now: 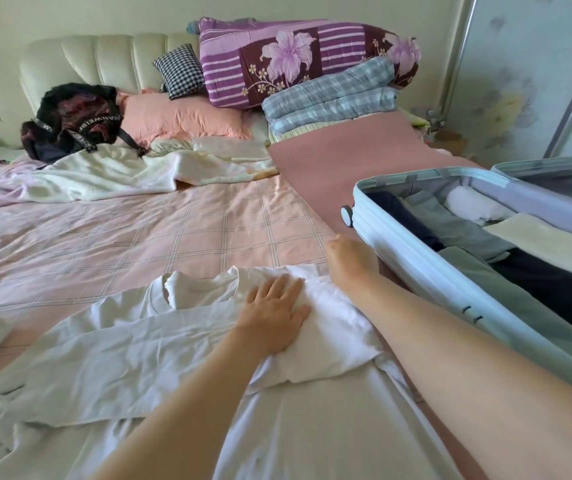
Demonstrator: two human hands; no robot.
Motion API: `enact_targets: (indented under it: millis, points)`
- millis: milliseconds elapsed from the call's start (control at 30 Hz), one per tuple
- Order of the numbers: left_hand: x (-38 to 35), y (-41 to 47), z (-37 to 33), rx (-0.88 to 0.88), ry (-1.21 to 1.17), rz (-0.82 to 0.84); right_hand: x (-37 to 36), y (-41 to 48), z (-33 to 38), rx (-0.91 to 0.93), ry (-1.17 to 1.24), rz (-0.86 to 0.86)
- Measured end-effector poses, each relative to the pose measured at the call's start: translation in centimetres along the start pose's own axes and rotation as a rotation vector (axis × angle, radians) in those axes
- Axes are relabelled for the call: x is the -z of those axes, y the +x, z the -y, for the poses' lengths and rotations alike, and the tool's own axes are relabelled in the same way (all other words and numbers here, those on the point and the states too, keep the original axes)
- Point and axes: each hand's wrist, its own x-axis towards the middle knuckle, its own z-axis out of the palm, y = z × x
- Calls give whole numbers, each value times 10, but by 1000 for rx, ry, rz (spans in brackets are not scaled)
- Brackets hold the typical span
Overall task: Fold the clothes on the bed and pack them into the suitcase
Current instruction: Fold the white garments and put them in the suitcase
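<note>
Shirt [121, 341] mid-fold, not packed | L hand [274, 313] flat, pressing it | R hand [348, 261] at its edge, grip unclear | suitcase [398, 244] right of R hand, part-full

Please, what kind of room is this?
Most likely a home bedroom: a bed with a padded headboard, a pink pillow and folded quilts at its head, and an open suitcase lying on it.

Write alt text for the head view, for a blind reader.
A person's left hand presses flat on a white shirt spread on a bed, while the right hand rests at the shirt's far edge, fingers hidden. An open suitcase with folded clothes lies to the person's right.
</note>
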Motion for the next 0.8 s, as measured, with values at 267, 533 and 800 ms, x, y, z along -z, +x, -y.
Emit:
enact_targets:
  millis: [267,533,800]
  points:
    - [0,-15,-6,78,-30,-83,1,-41,49,128,365,-22]
    - [21,-80,33,237,122,54,4,-79,29,81,112,411]
    - [75,-163,85,251,77,-189,59,-95,147,340,152,318]
